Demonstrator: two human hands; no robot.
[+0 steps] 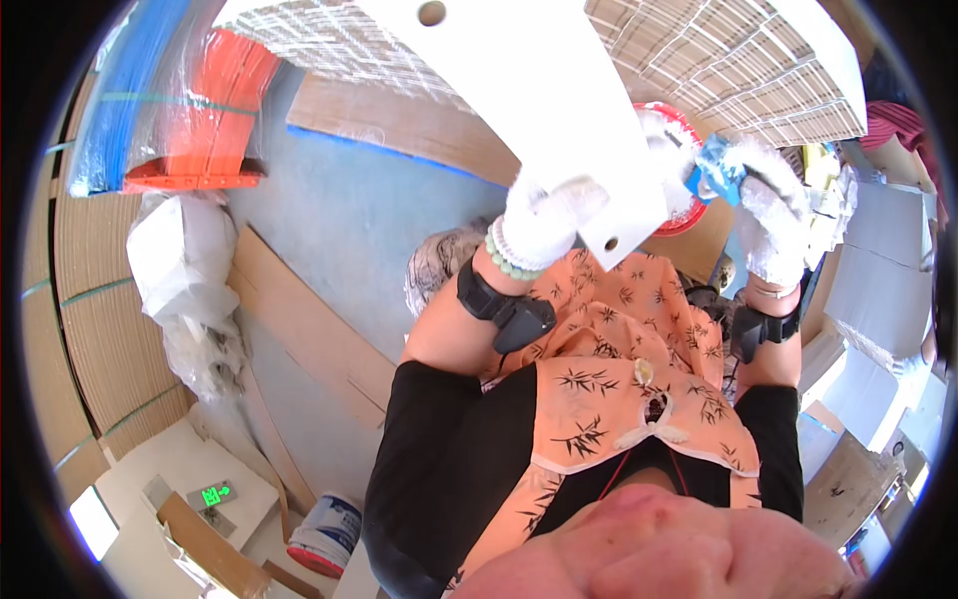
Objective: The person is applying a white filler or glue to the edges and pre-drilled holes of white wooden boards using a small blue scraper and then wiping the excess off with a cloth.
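Note:
A long white board [544, 90] with round holes slants from the top of the view down to in front of my chest. My left hand [549, 218], in a white glove, is closed on the board's left edge near its lower end. My right hand [776, 215], also gloved in white, grips a small blue piece [716, 170] whose kind I cannot make out. That piece is beside the board's right edge, over a red-rimmed bucket [685, 218] with white stuff on its inside. The board hides part of the bucket.
Stacks of white-edged panels [733, 70] stand beyond the board. Orange parts [212, 110] in clear film are at the far left, above a plastic-wrapped bundle [185, 260]. Flat cardboard [309, 319] lies on the floor. A white-and-blue bucket [329, 534] stands at the lower left.

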